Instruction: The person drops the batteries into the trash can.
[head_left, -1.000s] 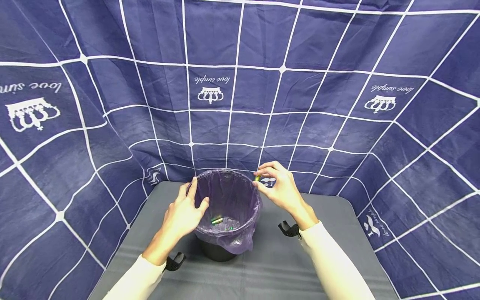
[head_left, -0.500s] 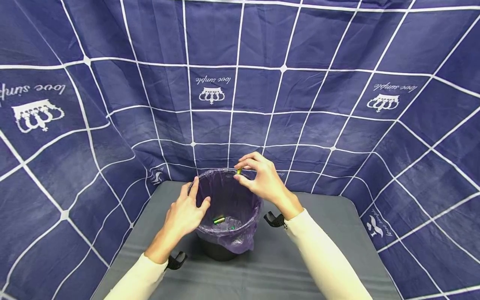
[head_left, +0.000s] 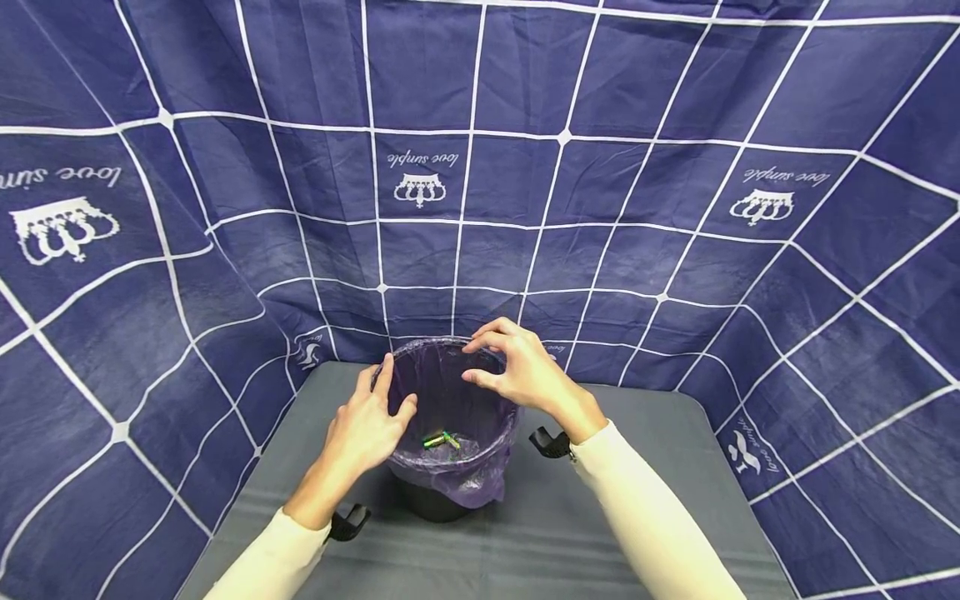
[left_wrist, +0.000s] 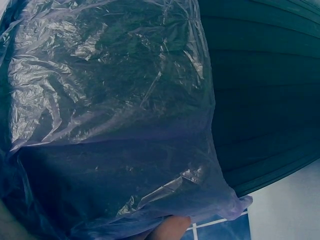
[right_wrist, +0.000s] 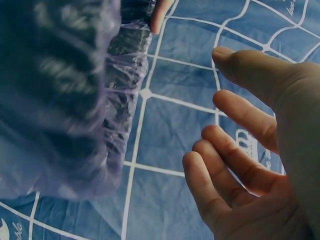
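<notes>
A dark bin [head_left: 435, 500] lined with a translucent purple bag [head_left: 480, 483] stands on the grey surface. Inside it lie small green-and-gold cylinders that look like batteries [head_left: 433, 439], near the bottom. My left hand [head_left: 363, 429] rests at the bin's left rim with its thumb and index finger spread apart. In the left wrist view, one fingertip [left_wrist: 172, 227] shows beside the bag. Above the bin's right rim is my right hand [head_left: 521, 367], fingers loosely bent and parted from the thumb. Nothing is between those fingers in the right wrist view.
A grey padded surface [head_left: 600, 517] lies under the bin. Blue cloth with white grid lines [head_left: 495, 183] rises behind and on both sides. Black wrist mounts [head_left: 551, 442] stick out below both wrists.
My right hand moved left over the bin while pinching a battery, then parted its fingers. The battery is gone from them, and another shows in the bin. My left hand stayed at the rim.
</notes>
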